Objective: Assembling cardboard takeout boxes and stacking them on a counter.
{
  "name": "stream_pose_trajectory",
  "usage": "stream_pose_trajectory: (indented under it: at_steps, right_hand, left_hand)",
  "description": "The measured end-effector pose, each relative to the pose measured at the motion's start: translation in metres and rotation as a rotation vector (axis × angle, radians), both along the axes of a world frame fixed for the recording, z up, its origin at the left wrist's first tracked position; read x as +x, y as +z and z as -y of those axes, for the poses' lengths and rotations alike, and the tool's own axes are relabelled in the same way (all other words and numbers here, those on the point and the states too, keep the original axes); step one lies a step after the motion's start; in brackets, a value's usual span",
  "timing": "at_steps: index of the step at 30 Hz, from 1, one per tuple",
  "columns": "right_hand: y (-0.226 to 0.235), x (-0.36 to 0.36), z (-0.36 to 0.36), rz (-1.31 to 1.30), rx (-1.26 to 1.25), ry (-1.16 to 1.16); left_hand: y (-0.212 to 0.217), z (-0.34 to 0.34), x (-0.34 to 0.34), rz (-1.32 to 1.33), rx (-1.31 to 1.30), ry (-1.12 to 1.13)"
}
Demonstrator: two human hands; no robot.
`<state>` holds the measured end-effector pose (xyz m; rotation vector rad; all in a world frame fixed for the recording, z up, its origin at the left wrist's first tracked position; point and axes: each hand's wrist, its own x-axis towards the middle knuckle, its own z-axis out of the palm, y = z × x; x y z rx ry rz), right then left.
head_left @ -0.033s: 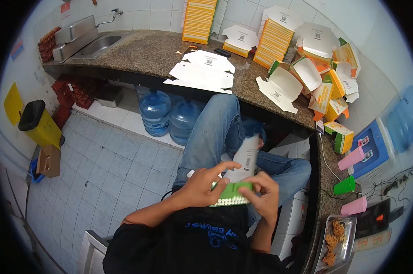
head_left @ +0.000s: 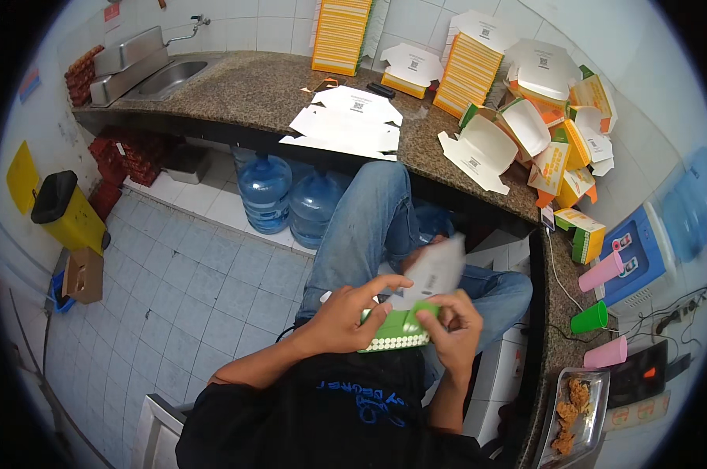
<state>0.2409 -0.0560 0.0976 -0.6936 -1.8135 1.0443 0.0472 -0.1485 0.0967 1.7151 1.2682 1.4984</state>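
Observation:
Above my lap, a partly folded cardboard food box (head_left: 396, 332) is held between both hands. Its near side is green with rows of white dots. A white flap (head_left: 432, 273) with a barcode sticks up at its far side, smeared by motion. My left hand (head_left: 349, 316) grips the box's left end, thumb on the green panel and index finger stretched along the far edge. At the right end, my right hand (head_left: 455, 324) pinches the green panel with the thumb in front; its other fingers are partly hidden behind.
A flat white box blank (head_left: 349, 121) lies on the granite counter (head_left: 244, 90), near stacks of orange-striped blanks (head_left: 469, 74). Folded boxes (head_left: 553, 160) are heaped at the right corner. Cups (head_left: 589, 317), a tray of fried chicken (head_left: 568, 422) and a water dispenser (head_left: 635, 258) stand along the right side.
The white flap has swung up and to the right. My right thumb and fingers have shifted slightly on the green panel; my left hand stays in place.

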Motion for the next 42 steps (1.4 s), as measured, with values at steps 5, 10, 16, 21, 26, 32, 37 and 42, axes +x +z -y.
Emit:
stream_pose_trajectory:
  at_steps: [5, 10, 16, 21, 26, 32, 37, 42]
  right_hand:
    - [0.006, 0.002, 0.005, 0.115, 0.110, 0.223]
    - [0.036, -0.009, 0.016, 0.321, 0.438, 0.226]
    - [0.024, 0.026, -0.016, 0.262, 0.662, 0.057]
    - [-0.012, 0.054, -0.027, -0.480, -0.039, -0.140]
    - [-0.012, 0.033, -0.017, -0.129, 0.189, -0.346]
    - [-0.005, 0.033, -0.027, 0.012, 0.275, 0.116]
    - [-0.009, 0.024, -0.018, -0.269, 0.150, 0.216]
    - [0.025, 0.043, -0.034, 0.224, 0.243, 0.497]
  left_hand:
    - [0.021, 0.013, -0.002, -0.002, -0.085, -0.087]
    - [0.016, 0.014, 0.005, 0.036, -0.032, 0.034]
    - [0.030, 0.013, -0.026, -0.012, -0.068, -0.117]
    - [0.008, 0.012, -0.078, 0.460, -0.072, -0.528]
    - [0.005, 0.011, -0.063, -0.037, -0.051, -0.207]
    - [-0.007, 0.000, -0.013, -0.139, -0.059, -0.234]
    - [-0.048, -0.017, 0.011, 0.127, -0.595, -0.608]
    - [-0.073, -0.038, 0.026, 0.328, -0.800, -0.816]
